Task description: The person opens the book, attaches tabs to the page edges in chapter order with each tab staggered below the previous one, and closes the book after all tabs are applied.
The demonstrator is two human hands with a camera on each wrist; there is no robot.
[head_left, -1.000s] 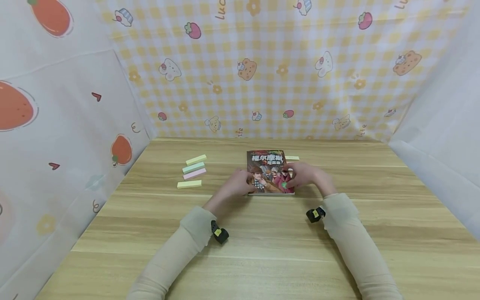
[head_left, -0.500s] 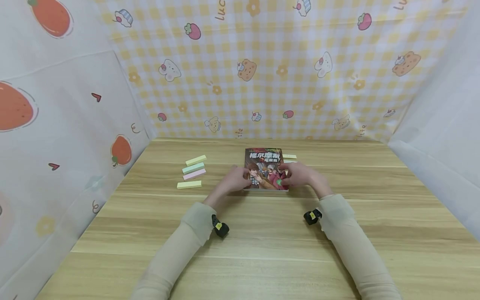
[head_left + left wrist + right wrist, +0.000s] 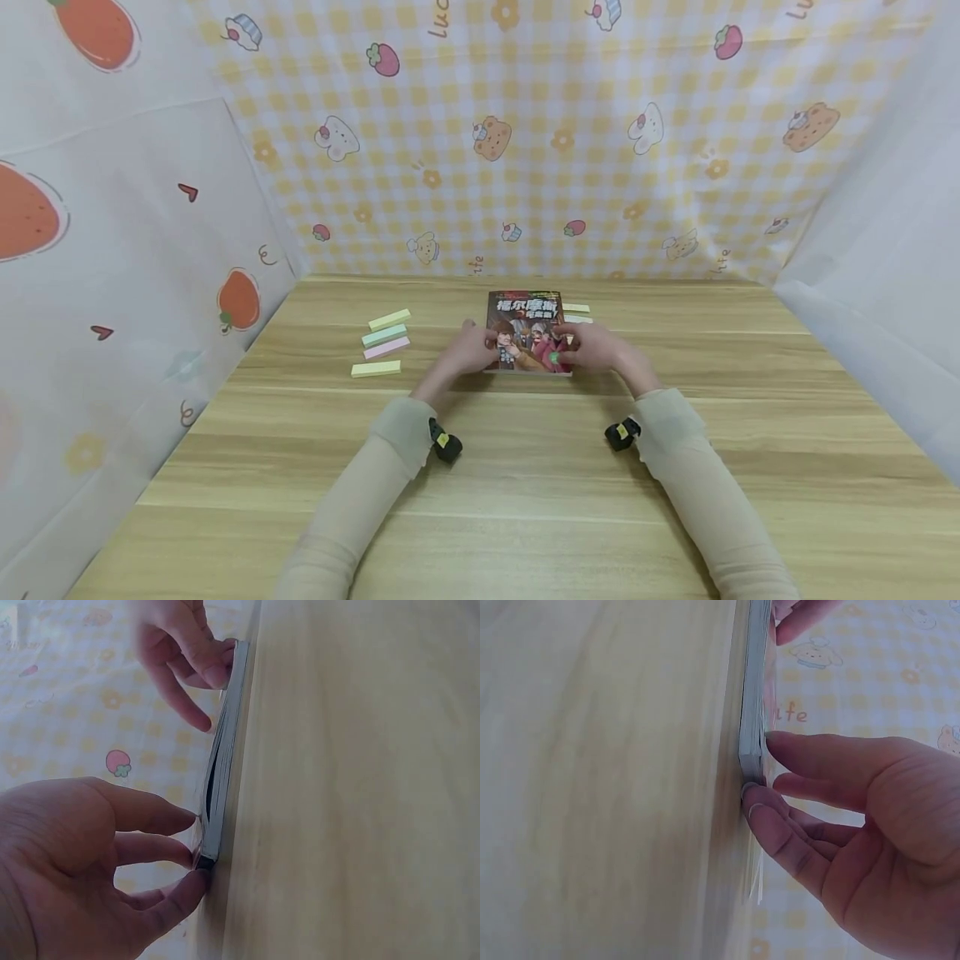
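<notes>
A paperback book point(image 3: 527, 310) with a dark illustrated cover lies face up on the wooden table. My left hand point(image 3: 471, 348) grips its left side near the front corner. On the opposite side, my right hand point(image 3: 592, 346) holds the right edge. In the left wrist view the page edges of the book point(image 3: 229, 750) face the camera, and the cover bows up slightly along them. There the left thumb point(image 3: 176, 819) is on the cover, with other fingers at the corner. The right wrist view shows the right hand point(image 3: 870, 802) pinching the other corner likewise.
Left of the book lie several slim sticky-note strips: yellow point(image 3: 390, 319), green point(image 3: 384, 336), pink point(image 3: 387, 348) and another yellow one point(image 3: 377, 368). Behind the right hand are a yellow strip point(image 3: 576, 308) and a pale strip point(image 3: 579, 319), both partly hidden. A patterned cloth point(image 3: 525, 183) hangs at the back edge.
The book has slid back, away from the body, and slightly left. Both hands have kept hold of it and moved along. The strips on the left lie as before.
</notes>
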